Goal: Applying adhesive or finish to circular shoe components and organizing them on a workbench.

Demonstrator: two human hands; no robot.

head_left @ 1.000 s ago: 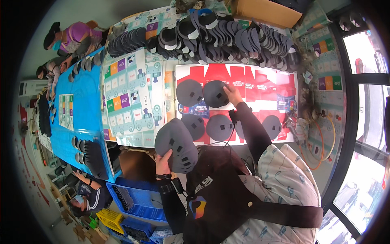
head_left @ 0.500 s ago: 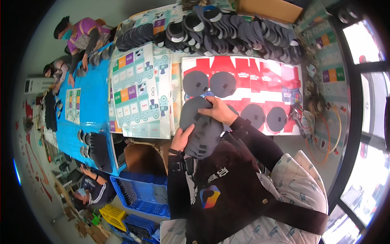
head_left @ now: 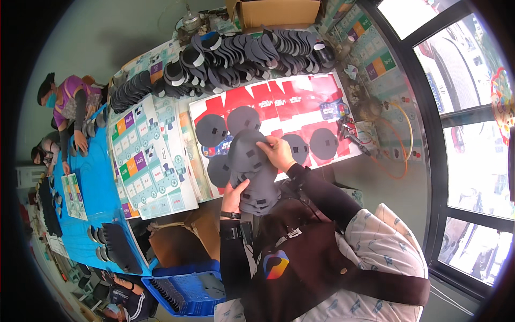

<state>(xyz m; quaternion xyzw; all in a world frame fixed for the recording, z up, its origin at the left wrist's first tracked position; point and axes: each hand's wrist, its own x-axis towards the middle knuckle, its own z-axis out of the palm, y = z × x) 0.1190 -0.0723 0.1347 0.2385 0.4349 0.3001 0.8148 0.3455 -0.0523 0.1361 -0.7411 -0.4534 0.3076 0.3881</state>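
Observation:
A stack of dark grey, round flat pads with small black patches is held in front of my chest. My left hand grips it along its left side, thumb on top. With my right hand I pinch the right edge of the uppermost pad, which sticks out beyond the far end of the stack. Around it on the red-and-white printed sheet lie several similar pads, among them one at the left, one beside it and one at the right.
Rows of curved grey pads line the table's back, before a cardboard box. Printed train sheets lie left. Co-workers sit by a blue table. A blue crate stands lower left; tools and hoses lie right.
My view has turned, so the table appears farther left and more of the window shows. The uppermost pad has slid away from me, farther off the stack, with my right hand still on it.

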